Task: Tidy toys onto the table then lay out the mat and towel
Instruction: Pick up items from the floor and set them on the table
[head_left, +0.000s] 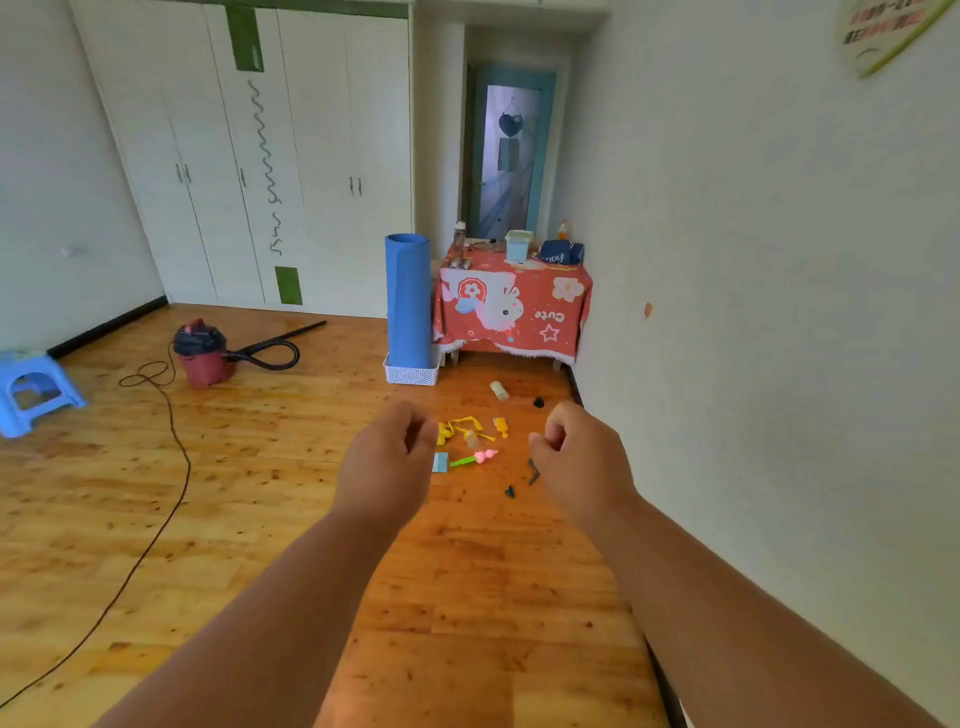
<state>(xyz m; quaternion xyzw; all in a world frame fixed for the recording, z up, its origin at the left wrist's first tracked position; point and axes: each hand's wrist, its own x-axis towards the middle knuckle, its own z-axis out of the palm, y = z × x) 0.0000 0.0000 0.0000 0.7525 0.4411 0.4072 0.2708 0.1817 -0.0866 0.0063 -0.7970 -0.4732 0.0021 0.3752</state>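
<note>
Toys (475, 441) lying scattered on the floor (260, 467) in front of the counter (511, 304), near the wall. Rolled blue mat (408, 301) standing upright in a white basket (413, 373) just beside the counter. Left hand (389, 457) and right hand (582, 457) hovering short of the toys, each grip loosely curled, holding nothing.

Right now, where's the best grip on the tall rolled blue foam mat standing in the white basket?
Probably grip the tall rolled blue foam mat around its mid-section, coming from its open left side. It stands upright in the white basket, and the red-clothed table crowds its right. It looks too wide for one hand, so wrap both.
</note>
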